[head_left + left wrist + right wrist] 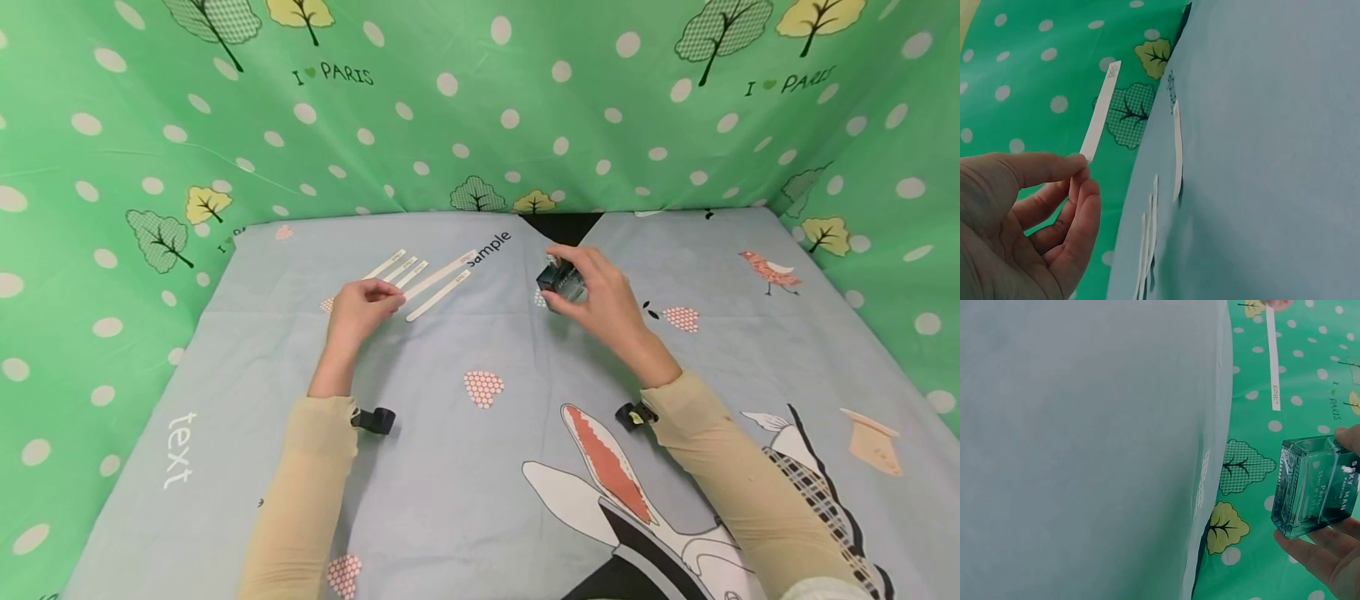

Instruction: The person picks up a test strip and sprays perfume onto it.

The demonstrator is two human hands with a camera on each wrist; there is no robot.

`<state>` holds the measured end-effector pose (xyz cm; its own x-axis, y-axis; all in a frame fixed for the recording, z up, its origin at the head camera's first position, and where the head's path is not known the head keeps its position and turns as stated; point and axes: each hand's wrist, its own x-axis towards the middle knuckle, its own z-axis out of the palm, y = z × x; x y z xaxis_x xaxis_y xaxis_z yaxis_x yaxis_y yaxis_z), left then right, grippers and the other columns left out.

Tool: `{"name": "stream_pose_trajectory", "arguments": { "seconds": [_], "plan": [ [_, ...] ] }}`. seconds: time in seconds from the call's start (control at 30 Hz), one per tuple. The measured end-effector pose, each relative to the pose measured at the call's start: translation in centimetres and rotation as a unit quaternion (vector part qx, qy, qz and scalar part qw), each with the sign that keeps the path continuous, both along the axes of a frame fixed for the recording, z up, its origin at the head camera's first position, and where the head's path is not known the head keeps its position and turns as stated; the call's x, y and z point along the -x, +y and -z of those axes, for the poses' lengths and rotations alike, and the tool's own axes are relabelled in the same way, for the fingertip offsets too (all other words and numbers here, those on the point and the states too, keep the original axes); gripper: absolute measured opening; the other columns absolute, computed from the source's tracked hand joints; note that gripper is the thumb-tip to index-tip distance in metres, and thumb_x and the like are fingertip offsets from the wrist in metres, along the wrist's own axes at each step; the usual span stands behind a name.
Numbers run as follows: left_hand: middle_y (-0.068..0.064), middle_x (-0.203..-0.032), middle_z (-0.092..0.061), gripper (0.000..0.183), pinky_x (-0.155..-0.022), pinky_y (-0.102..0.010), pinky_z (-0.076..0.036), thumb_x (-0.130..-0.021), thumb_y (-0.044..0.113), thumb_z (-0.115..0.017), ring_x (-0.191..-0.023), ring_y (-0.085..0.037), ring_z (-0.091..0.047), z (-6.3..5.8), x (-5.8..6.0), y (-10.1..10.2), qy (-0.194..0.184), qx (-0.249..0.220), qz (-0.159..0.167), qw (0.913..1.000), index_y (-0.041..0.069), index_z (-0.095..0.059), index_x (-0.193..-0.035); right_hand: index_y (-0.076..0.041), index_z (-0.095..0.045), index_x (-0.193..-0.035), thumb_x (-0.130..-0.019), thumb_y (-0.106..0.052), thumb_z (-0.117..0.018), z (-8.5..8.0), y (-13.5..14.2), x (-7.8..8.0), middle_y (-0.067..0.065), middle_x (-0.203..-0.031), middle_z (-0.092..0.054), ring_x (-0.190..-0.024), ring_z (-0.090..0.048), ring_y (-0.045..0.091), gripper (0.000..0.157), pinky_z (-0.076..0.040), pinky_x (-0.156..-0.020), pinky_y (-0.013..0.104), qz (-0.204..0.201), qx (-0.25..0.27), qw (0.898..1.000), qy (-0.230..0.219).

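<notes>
My left hand [363,310] pinches one end of a white perfume test strip [1101,112] between thumb and fingertips, holding it above the table with its small printed end pointing away. A similar loose strip [438,297] lies on the cloth just right of that hand. Beyond the hand, three more strips [408,272] lie side by side, partly hidden by it. To the right, my right hand [609,296] grips a dark green glass perfume bottle [1313,487] between thumb and fingers. White lettering shows on the bottle's face. The bottle and held strip are apart.
A grey-blue printed cloth [450,467] covers the table. Behind it and at both sides hangs a green dotted curtain [420,108]. Each wrist carries a small black camera, the left wrist camera [377,421] and the right wrist camera [632,415].
</notes>
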<state>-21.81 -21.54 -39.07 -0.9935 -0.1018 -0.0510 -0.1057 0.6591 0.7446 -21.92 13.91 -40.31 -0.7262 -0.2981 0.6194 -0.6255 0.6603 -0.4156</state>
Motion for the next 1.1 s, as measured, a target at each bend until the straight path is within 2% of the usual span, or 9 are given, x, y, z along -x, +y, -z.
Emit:
{"name": "stream_pose_trajectory", "arguments": {
  "seconds": [0.4, 0.7, 1.1],
  "plan": [
    [-0.018, -0.101, -0.074, 0.023, -0.067, -0.015, -0.051, -0.092, 0.022, -0.068, -0.07, 0.001, -0.061, -0.6, -0.2, 0.7, 0.004, -0.015, 0.011, 0.9998, 0.003, -0.072, -0.104, -0.016, -0.055, -0.136, -0.083, -0.02, -0.082, 0.0, -0.1, -0.1, 0.015, -0.12, -0.063, -0.105, -0.063, 0.031, 0.059, -0.057, -0.082, 0.048, 0.001, -0.001, 1.0, -0.005],
    [-0.019, -0.104, -0.074, 0.022, -0.068, -0.014, -0.051, -0.092, 0.021, -0.068, -0.071, 0.001, -0.062, -0.5, 0.0, 1.1, 0.001, -0.027, 0.016, 0.9995, 0.003, -0.073, -0.104, -0.016, -0.056, -0.136, -0.083, -0.019, -0.082, 0.1, -0.2, -0.1, 0.014, -0.12, -0.063, -0.105, -0.063, 0.031, 0.06, -0.057, -0.082, 0.048, 0.002, -0.001, 1.0, -0.003],
    [-0.012, -0.095, -0.075, 0.019, -0.066, -0.018, -0.051, -0.091, 0.021, -0.068, -0.071, -0.004, -0.065, -0.4, -0.1, 1.8, 0.01, -0.023, 0.012, 0.9996, 0.005, -0.074, -0.101, -0.017, -0.056, -0.136, -0.083, -0.02, -0.082, 0.0, -0.2, -0.1, 0.015, -0.119, -0.063, -0.101, -0.064, 0.03, 0.059, -0.057, -0.079, 0.047, 0.002, -0.001, 1.0, -0.002]
  ]
}}
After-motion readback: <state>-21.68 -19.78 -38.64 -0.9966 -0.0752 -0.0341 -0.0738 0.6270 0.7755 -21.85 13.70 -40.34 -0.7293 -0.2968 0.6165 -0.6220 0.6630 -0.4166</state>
